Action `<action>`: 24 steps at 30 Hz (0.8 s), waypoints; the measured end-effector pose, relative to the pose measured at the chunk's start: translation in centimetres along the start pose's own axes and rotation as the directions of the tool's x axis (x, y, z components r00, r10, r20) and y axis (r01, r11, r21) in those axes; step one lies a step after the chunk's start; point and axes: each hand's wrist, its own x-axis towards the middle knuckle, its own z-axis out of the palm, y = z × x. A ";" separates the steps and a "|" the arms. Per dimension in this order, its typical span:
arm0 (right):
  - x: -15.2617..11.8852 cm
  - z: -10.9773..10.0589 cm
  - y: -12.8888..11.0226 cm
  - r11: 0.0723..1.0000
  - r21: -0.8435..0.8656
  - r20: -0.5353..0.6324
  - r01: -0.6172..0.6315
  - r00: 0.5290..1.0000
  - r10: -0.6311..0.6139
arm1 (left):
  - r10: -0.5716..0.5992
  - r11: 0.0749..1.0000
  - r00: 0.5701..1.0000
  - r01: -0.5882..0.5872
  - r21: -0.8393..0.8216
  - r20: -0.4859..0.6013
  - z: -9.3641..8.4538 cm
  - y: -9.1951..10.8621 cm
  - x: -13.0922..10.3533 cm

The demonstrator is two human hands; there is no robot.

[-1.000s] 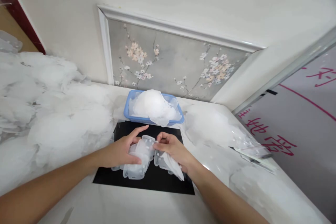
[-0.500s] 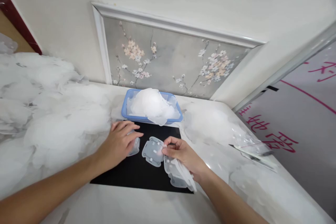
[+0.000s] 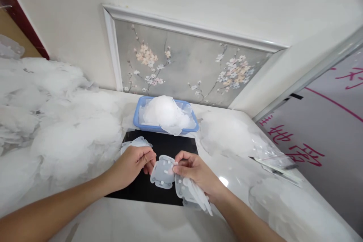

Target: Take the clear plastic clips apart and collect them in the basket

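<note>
My right hand [image 3: 191, 168] is closed on several thin, translucent plastic pieces. One squarish piece [image 3: 163, 172] with notched edges and small white spots sticks out to the left from its fingertips. The rest of the held pieces [image 3: 195, 194] fan out below the palm. My left hand [image 3: 138, 164] has its fingers pinched together at the left edge of the squarish piece; its fingertips are partly hidden. Under both hands lies a black mat [image 3: 136, 192]. More translucent pieces [image 3: 138, 142] rest on the mat's upper left corner, just beyond my left hand.
A blue basket [image 3: 136, 121] heaped with whitish pieces stands behind the mat, against the wall. Large piles of similar pieces [image 3: 65, 128] cover the table's left side. On the right are another whitish heap [image 3: 227, 132] and clear plastic packaging [image 3: 278, 172].
My left hand has moved from the pieces at the mat's left toward the squarish piece, its spread fingers now pinched. My right hand keeps its hold, and the squarish piece sits slightly lower.
</note>
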 end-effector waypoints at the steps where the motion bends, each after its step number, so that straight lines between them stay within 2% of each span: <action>1: 0.0 0.0 0.0 1.000 0.002 -0.005 -0.005 1.000 0.005 | -0.005 0.999 1.000 0.006 -0.041 0.008 0.0 0.0 0.0; 4: -0.1 0.2 0.1 1.000 -0.008 -0.007 -0.014 1.000 0.014 | -0.027 0.994 0.999 0.029 -0.101 0.024 0.0 0.0 0.1; 9: -0.2 0.4 -0.1 0.999 -0.031 -0.002 -0.009 1.000 0.009 | -0.082 0.990 0.991 0.093 -0.104 0.101 0.3 0.2 -0.1; 15: -0.1 0.0 -0.5 1.000 -0.024 -0.022 -0.010 1.000 0.009 | -0.071 0.988 0.984 0.092 -0.128 0.166 0.0 0.3 0.1; 20: -0.4 -0.7 -0.8 0.998 -0.061 -0.009 -0.007 1.000 0.006 | -0.048 0.975 0.958 0.107 -0.196 0.283 -0.6 0.3 0.1; 22: -1.1 -1.4 -1.6 0.993 -0.116 -0.022 0.002 1.000 -0.004 | -0.041 0.976 0.958 0.100 -0.196 0.284 -1.0 0.0 0.1; 24: -2.5 -2.6 -2.9 0.973 -0.231 -0.071 -0.002 0.997 -0.014 | -0.047 0.982 0.972 0.087 -0.169 0.231 -1.4 -0.2 0.2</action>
